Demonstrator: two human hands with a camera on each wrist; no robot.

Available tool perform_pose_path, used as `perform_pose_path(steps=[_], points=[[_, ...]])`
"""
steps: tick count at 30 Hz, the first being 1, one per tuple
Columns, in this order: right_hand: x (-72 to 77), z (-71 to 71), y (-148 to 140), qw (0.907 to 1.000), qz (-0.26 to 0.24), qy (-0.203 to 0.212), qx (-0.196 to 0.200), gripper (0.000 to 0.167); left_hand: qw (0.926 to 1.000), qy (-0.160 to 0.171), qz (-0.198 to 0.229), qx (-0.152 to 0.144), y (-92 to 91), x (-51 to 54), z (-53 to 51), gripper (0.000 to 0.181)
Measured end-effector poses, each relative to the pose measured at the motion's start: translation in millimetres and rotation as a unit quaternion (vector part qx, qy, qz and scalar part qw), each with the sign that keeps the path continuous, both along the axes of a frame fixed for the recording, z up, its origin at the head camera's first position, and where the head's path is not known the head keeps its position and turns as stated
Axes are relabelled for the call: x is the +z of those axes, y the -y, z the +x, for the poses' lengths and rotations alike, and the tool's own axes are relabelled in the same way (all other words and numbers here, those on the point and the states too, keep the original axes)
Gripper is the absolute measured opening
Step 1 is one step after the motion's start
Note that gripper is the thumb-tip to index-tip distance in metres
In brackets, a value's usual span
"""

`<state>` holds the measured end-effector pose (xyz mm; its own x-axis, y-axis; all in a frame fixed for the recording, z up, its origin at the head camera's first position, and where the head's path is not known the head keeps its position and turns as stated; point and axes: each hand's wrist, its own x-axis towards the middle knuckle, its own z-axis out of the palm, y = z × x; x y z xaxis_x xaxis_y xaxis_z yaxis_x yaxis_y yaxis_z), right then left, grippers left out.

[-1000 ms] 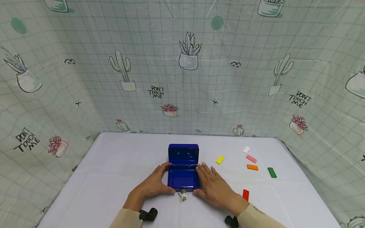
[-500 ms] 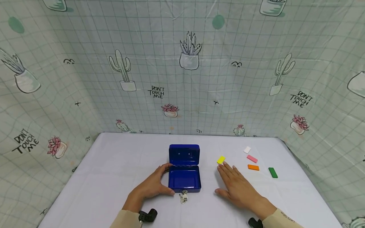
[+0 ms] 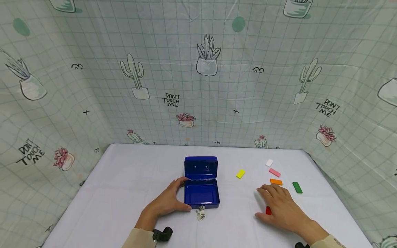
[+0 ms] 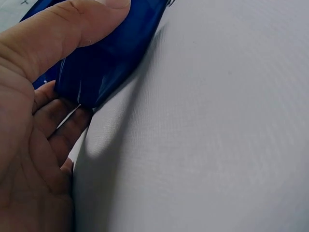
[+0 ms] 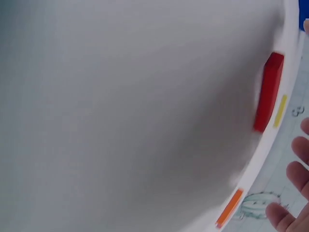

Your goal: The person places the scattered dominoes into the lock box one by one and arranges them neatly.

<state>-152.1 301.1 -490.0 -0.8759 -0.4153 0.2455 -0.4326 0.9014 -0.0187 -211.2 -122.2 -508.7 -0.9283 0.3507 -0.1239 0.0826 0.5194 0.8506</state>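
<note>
An open blue cash box (image 3: 202,205) stands on the table with its lid (image 3: 201,167) raised. Keys hang on a ring (image 3: 201,213) at its front lock. My left hand (image 3: 167,198) holds the box by its left side, thumb at the front corner and fingers toward the back; the left wrist view shows the thumb over the blue wall (image 4: 104,63). Over a red block (image 5: 269,92) hovers my right hand (image 3: 283,208), fingers spread and slightly bent, holding nothing. In the head view that hand partly hides the red block.
Right of the box lie a yellow block (image 3: 240,174), a white block (image 3: 269,163), a pink block (image 3: 274,172), an orange block (image 3: 276,182) and a green block (image 3: 297,187). A patterned curtain (image 3: 204,89) hangs behind the white-covered table (image 3: 139,165).
My right hand has left the box's right side and moved right across the table to above the red block. My left hand stays at the box.
</note>
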Motion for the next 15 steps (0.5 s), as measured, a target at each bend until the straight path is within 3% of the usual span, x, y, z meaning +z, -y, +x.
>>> perform_pose_path(steps=[9, 15], points=[[-2.6, 10.3, -21, 0.9996, 0.023, 0.012, -0.014, 0.056, 1.0000, -0.004, 0.003, -0.003, -0.7, 1.9, 1.1, 0.108], [-6.4, 13.4, -27, 0.9984, 0.042, 0.034, -0.019, 0.051, 1.0000, -0.003, -0.001, -0.002, 0.2, 2.9, 1.7, 0.108]])
